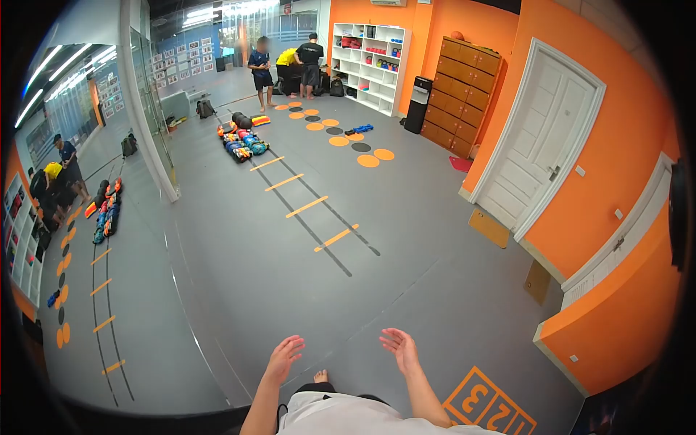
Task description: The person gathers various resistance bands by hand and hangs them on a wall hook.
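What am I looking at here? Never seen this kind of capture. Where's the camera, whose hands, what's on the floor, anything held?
There is no machine here. It is one picture from a wide-angle camera worn on a person's head, looking forward and down, which is why the room curves at the edges.

The two bare hands at the bottom are the wearer's own: left hand and right hand. Both are open, fingers spread, raised in front of the body. Neither holds or touches anything. One bare foot shows below them.

On the grey floor ahead lies an agility ladder with yellow rungs, then a row of colourful bags and flat orange and black discs. An orange number grid is marked near the right hand.

Far back, three people stand by a white shelf. The left wall is a mirror, repeating the scene.
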`<action>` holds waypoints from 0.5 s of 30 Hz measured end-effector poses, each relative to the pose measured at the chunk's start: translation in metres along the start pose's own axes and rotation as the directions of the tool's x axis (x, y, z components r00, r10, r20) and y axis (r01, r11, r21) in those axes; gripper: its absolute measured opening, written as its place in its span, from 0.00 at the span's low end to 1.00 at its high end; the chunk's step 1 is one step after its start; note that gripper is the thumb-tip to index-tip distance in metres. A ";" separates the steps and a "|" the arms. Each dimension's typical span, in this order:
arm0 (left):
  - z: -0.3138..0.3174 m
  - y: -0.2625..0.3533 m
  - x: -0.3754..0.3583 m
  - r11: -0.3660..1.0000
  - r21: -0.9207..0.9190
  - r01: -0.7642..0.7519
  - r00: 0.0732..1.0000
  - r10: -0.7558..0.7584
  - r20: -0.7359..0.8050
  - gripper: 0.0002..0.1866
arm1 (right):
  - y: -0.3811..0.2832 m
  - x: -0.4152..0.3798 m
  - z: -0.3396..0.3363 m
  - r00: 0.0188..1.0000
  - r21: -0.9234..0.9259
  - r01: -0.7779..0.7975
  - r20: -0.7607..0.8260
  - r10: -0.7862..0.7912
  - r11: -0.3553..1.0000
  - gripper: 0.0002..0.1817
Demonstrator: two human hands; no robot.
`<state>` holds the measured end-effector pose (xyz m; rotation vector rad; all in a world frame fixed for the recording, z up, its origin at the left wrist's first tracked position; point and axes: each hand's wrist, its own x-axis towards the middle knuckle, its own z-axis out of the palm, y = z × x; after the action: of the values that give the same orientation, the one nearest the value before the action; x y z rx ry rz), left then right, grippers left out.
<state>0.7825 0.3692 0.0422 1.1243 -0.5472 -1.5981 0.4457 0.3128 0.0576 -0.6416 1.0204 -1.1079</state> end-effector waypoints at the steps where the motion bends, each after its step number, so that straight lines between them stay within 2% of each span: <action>1: 0.005 0.015 0.018 0.999 0.032 0.018 0.999 -0.019 0.036 0.18 | -0.006 0.011 0.001 1.000 0.007 -0.002 -0.029 0.002 1.000 0.22; 5: 0.032 0.062 0.093 0.984 0.157 0.083 0.989 -0.100 0.107 0.20 | -0.019 0.064 -0.012 0.991 0.049 -0.003 -0.131 0.009 0.999 0.23; 7: 0.047 0.079 0.130 0.962 0.265 0.065 0.975 -0.118 0.190 0.20 | -0.024 0.088 -0.020 0.983 0.080 -0.010 -0.180 0.024 0.997 0.23; 8: 0.051 0.086 0.148 0.959 0.272 0.072 0.975 -0.126 0.185 0.20 | -0.025 0.104 -0.022 0.976 0.098 -0.004 -0.216 0.026 0.995 0.23; 10: 0.062 0.092 0.185 0.945 0.310 0.101 0.943 -0.190 0.274 0.21 | -0.024 0.140 -0.035 0.970 0.128 -0.021 -0.239 0.052 0.991 0.23; 11: 0.065 0.091 0.207 0.942 0.314 0.114 0.943 -0.203 0.265 0.21 | -0.023 0.158 -0.042 0.963 0.152 -0.035 -0.260 0.074 0.988 0.23; 13: 0.068 0.085 0.249 0.901 0.415 0.128 0.897 -0.284 0.339 0.20 | -0.023 0.200 -0.056 0.954 0.156 -0.064 -0.279 0.106 0.986 0.23; 15: 0.075 0.083 0.286 0.861 0.489 0.137 0.894 -0.320 0.314 0.20 | -0.025 0.248 -0.069 0.946 0.173 -0.098 -0.291 0.146 0.980 0.23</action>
<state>0.7581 0.0631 0.0315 1.2563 -1.1344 -1.9866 0.3975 0.0759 -0.0347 -0.2815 1.2040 -1.1856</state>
